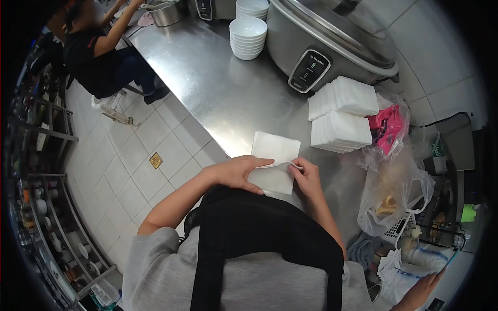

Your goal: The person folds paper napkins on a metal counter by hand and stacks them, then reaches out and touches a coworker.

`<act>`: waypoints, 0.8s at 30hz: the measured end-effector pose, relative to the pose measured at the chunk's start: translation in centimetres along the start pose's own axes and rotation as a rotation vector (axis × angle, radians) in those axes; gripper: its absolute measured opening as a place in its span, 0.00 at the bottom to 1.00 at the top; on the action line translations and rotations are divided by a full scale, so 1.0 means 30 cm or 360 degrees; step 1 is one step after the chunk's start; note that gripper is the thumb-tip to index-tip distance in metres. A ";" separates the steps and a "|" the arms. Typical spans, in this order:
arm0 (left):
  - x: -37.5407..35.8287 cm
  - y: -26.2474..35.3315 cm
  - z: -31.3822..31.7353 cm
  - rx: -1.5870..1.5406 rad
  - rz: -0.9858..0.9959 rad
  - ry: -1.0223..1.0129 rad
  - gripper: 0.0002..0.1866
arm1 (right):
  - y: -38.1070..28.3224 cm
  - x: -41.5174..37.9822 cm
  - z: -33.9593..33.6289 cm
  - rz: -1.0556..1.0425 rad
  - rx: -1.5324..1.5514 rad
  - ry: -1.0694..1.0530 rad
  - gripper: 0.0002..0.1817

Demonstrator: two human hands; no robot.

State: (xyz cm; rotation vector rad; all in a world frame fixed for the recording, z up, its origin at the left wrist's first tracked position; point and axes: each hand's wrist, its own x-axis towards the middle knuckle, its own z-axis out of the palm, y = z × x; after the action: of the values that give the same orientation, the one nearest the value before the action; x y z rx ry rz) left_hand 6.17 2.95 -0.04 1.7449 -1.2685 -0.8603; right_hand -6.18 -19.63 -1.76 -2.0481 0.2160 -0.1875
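A white paper napkin lies partly folded at the near edge of the steel table, its middle edge raised in a crease. My left hand grips the napkin's left side, fingers at the crease and thumb lower down. On the opposite side, my right hand pinches the raised edge between thumb and fingers. Beyond my right hand stand two piles of folded white napkins, a rear pile and a front pile, side by side and touching.
A large grey rice cooker and stacked white bowls occupy the steel table. Plastic bags hang at right, beside a pink bag. Another person sits at upper left; someone's hand shows at lower right.
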 end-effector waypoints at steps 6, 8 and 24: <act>0.054 -0.079 0.067 -0.0208 -0.0410 0.0873 0.19 | -0.004 0.051 0.040 0.0309 -0.0217 0.0256 0.12; 0.067 -0.053 0.046 -0.0183 -0.0455 0.0880 0.21 | 0.013 0.076 0.048 0.0320 -0.0311 0.0278 0.13; 0.094 -0.032 0.061 0.0471 -0.0593 0.0829 0.37 | -0.033 0.134 0.065 0.0435 -0.0930 0.0176 0.15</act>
State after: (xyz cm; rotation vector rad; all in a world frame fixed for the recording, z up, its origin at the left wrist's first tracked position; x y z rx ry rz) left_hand 5.75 0.04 -1.92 2.2971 -0.7608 -0.3728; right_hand -1.78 -18.45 -1.63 -2.5554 0.6804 -0.0700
